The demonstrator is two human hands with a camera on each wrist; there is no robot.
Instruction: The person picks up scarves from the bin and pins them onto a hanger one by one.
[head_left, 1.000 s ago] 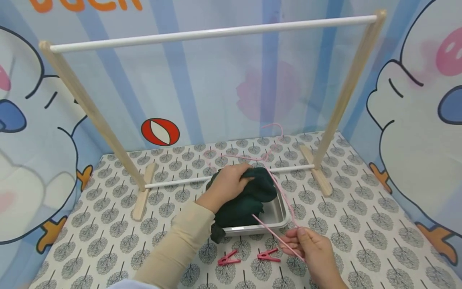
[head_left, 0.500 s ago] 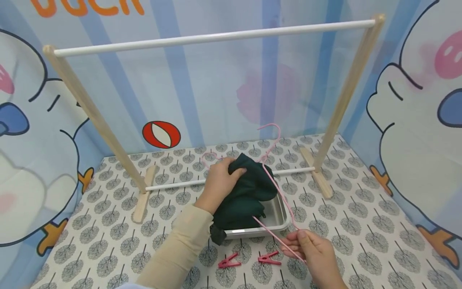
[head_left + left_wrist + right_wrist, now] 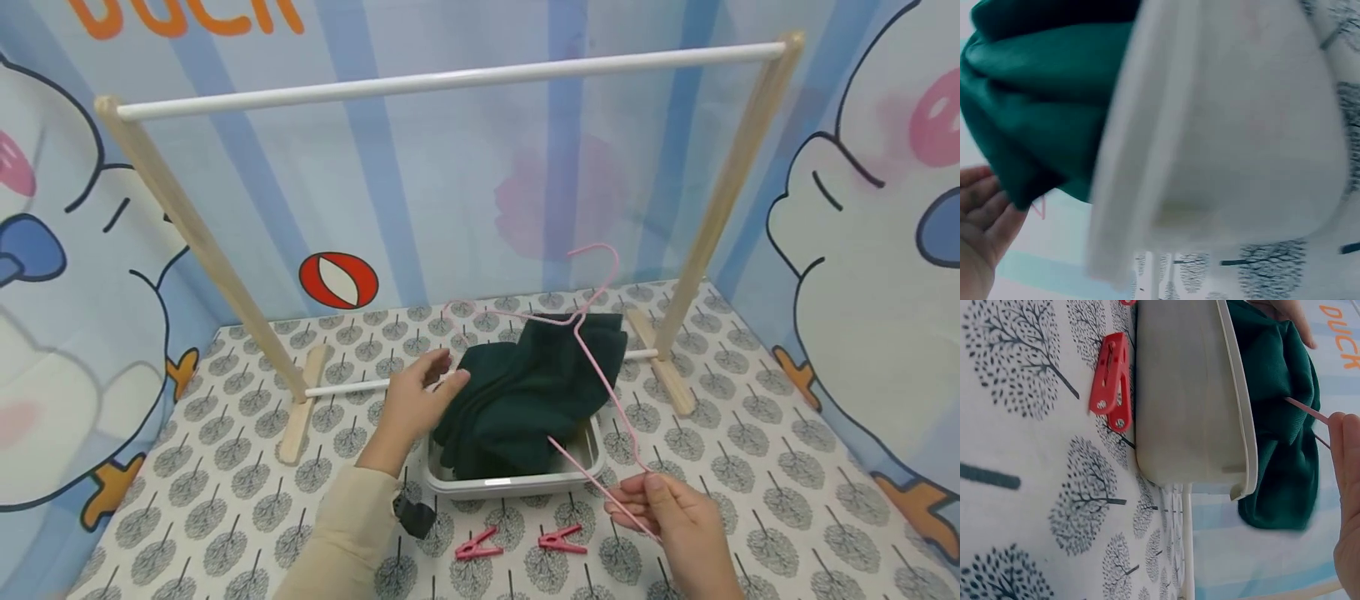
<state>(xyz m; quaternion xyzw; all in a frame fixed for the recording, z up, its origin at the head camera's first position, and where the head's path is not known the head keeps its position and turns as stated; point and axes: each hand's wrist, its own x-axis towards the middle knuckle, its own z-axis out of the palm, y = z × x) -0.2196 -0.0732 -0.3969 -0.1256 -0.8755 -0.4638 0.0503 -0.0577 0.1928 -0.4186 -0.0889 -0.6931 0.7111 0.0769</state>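
Tree-print counter point(image 3: 225, 517): silvery rectangular tray point(image 3: 517, 486) bears dark-green cloth point(image 3: 517, 408); rightward, right hand point(image 3: 678, 521) pinches pink hanger point(image 3: 606, 383); leftward, left hand point(image 3: 415, 398) spread.

White cloth point(image 3: 247, 518) printed with dark, round-crowned trees stretches flat across the work area. Toward the back, a left wooden foot point(image 3: 302, 410) and a right wooden foot point(image 3: 673, 385) stand on it, well apart. A pale, round-cornered tray point(image 3: 517, 485) sits upright between them, slightly forward. Just in front lie a red clothespin point(image 3: 477, 545) and, near it to the right, a second red clothespin point(image 3: 561, 540), not touching, splayed ends pointing right.
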